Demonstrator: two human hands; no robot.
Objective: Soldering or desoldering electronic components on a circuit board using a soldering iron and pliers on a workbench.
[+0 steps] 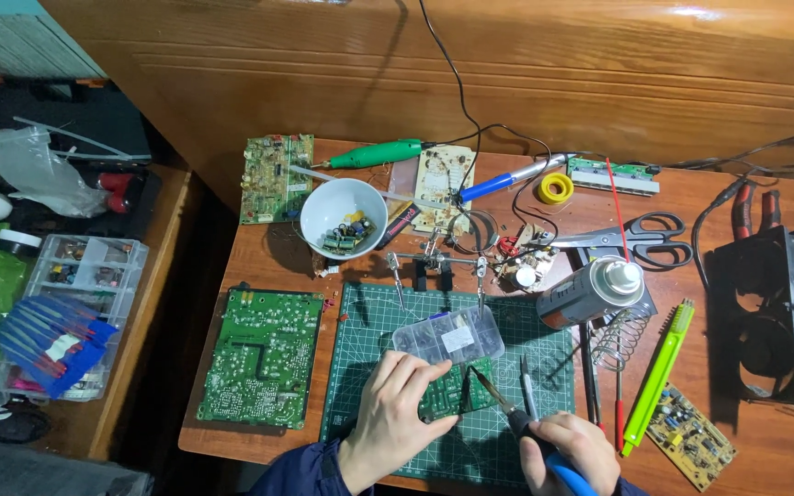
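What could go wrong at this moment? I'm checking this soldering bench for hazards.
Three risks stand out:
1. The soldering iron tip works close to the left hand's fingers steadying the small circuit board; a slip could burn them.
2. The clear plastic parts box lies just behind the board, where the hot tip might melt it.
3. The spray can lies on its side near the work; heat or a nudge could be dangerous.

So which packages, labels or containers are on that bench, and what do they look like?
Clear plastic parts box: on the green mat above the left hand, white label on its lid.
Spray can: lying right of the mat, silver, white cap.
Clear compartment box: side table, far left.
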